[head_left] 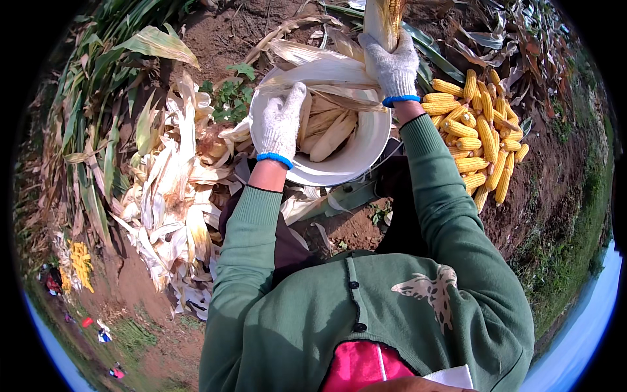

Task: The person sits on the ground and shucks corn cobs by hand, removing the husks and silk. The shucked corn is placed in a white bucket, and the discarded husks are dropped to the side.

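Observation:
My right hand (394,65), in a white knit glove with a blue cuff, is closed round an ear of corn (394,16) held upright beyond the bucket. Yellow kernels show between its parted husks. Long pale husk strips (326,73) stretch from beside that hand toward the left, over the bucket. My left hand (281,126), gloved alike, is over the bucket's left side, its fingers closed at the husk strips; its grip is partly hidden. Inside the white bucket (375,147), between my knees, lie several ears in dry husks (334,136).
A heap of bare yellow cobs (483,134) lies on the soil at right. Stripped husks (173,196) pile up at left, beside standing and fallen corn stalks (85,124). A small green plant (236,97) grows by the bucket. Another yellow corn pile (81,264) is far left.

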{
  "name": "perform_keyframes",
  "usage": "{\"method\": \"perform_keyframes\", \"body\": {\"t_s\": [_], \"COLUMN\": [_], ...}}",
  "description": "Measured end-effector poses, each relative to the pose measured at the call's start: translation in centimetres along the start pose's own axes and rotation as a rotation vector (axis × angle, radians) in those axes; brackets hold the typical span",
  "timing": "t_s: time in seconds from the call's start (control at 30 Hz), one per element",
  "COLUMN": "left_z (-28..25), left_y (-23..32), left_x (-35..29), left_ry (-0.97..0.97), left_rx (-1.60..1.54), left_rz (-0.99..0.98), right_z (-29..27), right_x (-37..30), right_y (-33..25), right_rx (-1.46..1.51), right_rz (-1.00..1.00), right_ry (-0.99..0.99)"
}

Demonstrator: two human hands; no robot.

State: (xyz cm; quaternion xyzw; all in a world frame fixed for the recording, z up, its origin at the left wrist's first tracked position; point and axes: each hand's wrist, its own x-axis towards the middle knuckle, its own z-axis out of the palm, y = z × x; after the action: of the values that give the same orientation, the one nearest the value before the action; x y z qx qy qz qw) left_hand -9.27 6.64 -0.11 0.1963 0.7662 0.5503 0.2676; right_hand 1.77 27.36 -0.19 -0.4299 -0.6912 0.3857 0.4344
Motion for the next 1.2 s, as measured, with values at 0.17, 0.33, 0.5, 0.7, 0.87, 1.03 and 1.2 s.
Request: {"method": "perform_keyframes", "body": {"t_s": [0.17, 0.33, 0.5, 0.7, 0.87, 1.03, 1.2], "left_z": [1.5, 4.1, 4.7, 5.0, 4.9, 5.1, 5.1], "left_y": [1.6, 0.7, -0.2, -0.4, 0.1, 0.9, 0.4], "left_x": [-2.1, -0.9, -0.3, -0.4, -0.8, -2.0, -2.6], "left_ry": [0.087, -0.027, -0.12, -0.41, -0.605, -0.573, -0.362], "left_rx": [0.314, 0.799, 0.864, 0.436, 0.04, -0.13, -0.132], "left_rz": [0.781, 0.899, 0.616, 0.167, 0.0, 0.07, 0.219], "right_z": [0.5, 1.4, 1.9, 1.2, 1.1, 1.4, 1.6], "right_x": [-0.3, -2.3, -3.1, -1.5, -1.5, -1.4, -2.1], "right_y": [-0.5, -1.5, -2.3, -1.2, -1.2, -1.0, -0.7], "right_rx": [-0.026, -0.076, 0.041, 0.3, 0.777, 0.969, 0.917], "right_rz": [-0.009, -0.082, 0.061, 0.212, 0.567, 0.66, 0.604], "right_ry": [-0.007, -0.206, -0.234, -0.292, -0.337, -0.461, -0.659]}}
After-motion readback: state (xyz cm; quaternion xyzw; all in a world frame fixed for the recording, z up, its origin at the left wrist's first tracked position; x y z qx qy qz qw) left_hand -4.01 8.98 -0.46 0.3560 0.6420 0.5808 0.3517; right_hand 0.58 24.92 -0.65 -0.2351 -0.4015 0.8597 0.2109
